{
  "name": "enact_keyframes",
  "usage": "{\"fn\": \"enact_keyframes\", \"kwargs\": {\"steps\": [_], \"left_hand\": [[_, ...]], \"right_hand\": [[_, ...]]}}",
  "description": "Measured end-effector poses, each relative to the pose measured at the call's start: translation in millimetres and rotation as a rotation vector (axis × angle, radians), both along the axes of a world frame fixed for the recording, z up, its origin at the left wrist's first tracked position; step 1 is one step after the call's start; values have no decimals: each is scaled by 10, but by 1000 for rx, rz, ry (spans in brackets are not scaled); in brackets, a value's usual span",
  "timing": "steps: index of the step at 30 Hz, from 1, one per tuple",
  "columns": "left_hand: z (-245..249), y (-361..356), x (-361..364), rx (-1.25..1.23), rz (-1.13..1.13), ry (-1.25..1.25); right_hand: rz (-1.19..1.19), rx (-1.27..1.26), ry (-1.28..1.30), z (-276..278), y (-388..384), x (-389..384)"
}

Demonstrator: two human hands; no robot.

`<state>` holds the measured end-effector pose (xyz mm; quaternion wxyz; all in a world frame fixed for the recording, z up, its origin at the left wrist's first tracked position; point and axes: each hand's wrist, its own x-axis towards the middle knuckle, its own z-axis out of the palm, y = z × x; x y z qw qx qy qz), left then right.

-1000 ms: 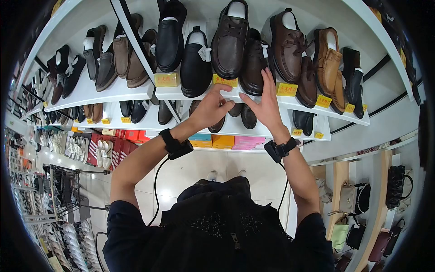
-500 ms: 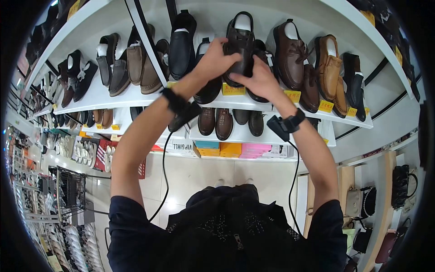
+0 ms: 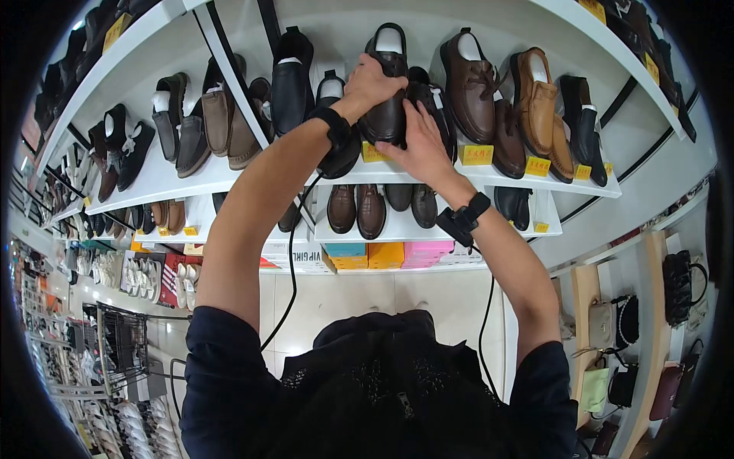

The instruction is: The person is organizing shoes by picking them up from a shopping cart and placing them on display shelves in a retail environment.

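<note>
A dark brown shoe (image 3: 384,115) stands toe-down, leaning on the upper white shelf (image 3: 306,180). My left hand (image 3: 372,80) is on its upper part, with bent fingers wrapped over the left side and the thumb across the front. Lower down, my right hand (image 3: 423,145) rests by the shoe's right side near the toe, its fingers stretched out and apart. Below the toe is a yellow price tag (image 3: 374,152). A black shoe (image 3: 432,103) is just right of the brown one, partly behind my right fingers.
Brown lace-up (image 3: 471,92) and tan (image 3: 536,103) shoes stand to the right, a black loafer (image 3: 290,88) to the left. More shoes (image 3: 356,208) fill the lower shelf, above boxes (image 3: 386,255). A cart (image 3: 118,344) is at left, handbags (image 3: 602,325) at right.
The view has shifted slightly. My left hand has moved up and over the shoe's side. My right hand's fingers have straightened, and the thumb has come off the shoe's front toward the toe.
</note>
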<state>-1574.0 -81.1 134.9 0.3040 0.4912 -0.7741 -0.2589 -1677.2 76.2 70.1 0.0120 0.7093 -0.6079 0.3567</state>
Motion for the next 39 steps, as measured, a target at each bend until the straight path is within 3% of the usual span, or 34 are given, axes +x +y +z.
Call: {"fn": "enact_keyframes", "kwargs": {"steps": [5,10,14,39], "left_hand": [[22,-56,106,-4,-53,176],[154,28,179,-249,27,336],[195,6,206,-279,43,419],[-30,124,-55,-349,15,256]], "right_hand": [[-63,-17,95,-30,156,-27],[-85,-138,218,-84,147,2],[-76,-99,333,-114,87,22],[2,-168,211,-237,119,-196]]}}
